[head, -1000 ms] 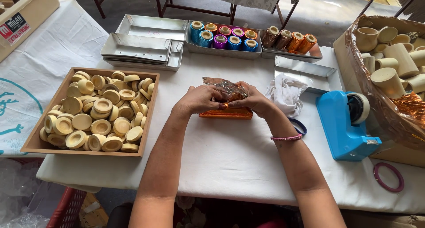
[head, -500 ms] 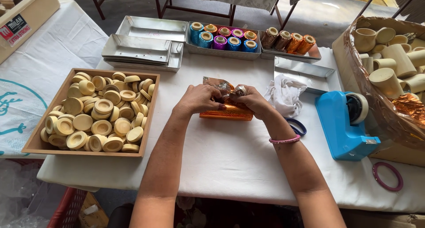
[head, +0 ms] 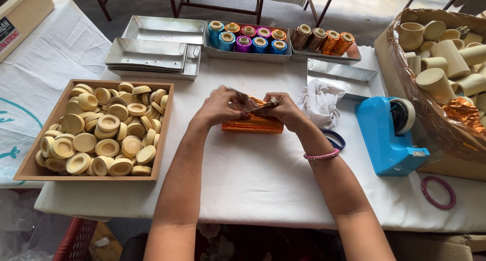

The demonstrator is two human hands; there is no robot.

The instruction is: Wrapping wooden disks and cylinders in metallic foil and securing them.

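At the middle of a white-clothed table (head: 263, 180), two bare hands meet over a flat stack of orange foil sheets (head: 253, 125). Left hand (head: 218, 107) and right hand (head: 281, 109) each pinch a small, crinkled piece of metallic foil (head: 251, 104) between thumb and fingertips, fingers closed on its edges, just above the stack. Whether anything sits inside the foil cannot be seen.

That foil looks feather-light, thin and limp; it likely creases and tears easily, so a gentle pinch at the edges suits it best.

To the left sits a wooden tray (head: 26, 166) heaped with pale round wooden discs (head: 101, 134). Behind it lie stacked, shallow metal trays (head: 147, 56). Farther back, two more trays hold foil-wrapped spools (head: 248, 37) in teal, purple, blue and copper shades.

On the right are a crumpled white cloth (head: 321, 101), a blue tape dispenser (head: 387, 134), a pink bangle (head: 438, 192) lying on the table, and a basket (head: 430, 119) of bare wooden cups. A pink bracelet (head: 321, 155) circles the right wrist.
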